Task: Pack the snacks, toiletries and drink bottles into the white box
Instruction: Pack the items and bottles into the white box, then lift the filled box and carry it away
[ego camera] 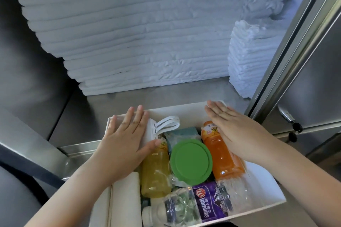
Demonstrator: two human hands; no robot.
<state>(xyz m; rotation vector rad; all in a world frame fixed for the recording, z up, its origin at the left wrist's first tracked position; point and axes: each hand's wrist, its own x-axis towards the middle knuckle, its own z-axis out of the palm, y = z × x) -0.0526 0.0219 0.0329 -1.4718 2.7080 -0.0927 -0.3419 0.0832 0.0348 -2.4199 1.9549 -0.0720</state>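
Observation:
The white box (265,188) stands on a steel surface, filled with goods. Inside lie a yellow drink bottle (155,173), an orange drink bottle (221,155), a round green lid (191,161), a clear water bottle (195,206) with a purple label, teal packets (181,133) and a white pouch (158,128) with a loop strap. My left hand (127,138) lies flat with straight fingers on the white pouch at the box's far left corner. My right hand (234,127) is flat, fingers straight, over the orange bottle by the right wall.
Tall stacks of folded white linen (138,33) fill the shelf behind the box, with a smaller stack (247,57) at the right. A steel door frame (287,55) and a cabinet latch (289,118) stand to the right. A steel ledge (79,149) runs under the box.

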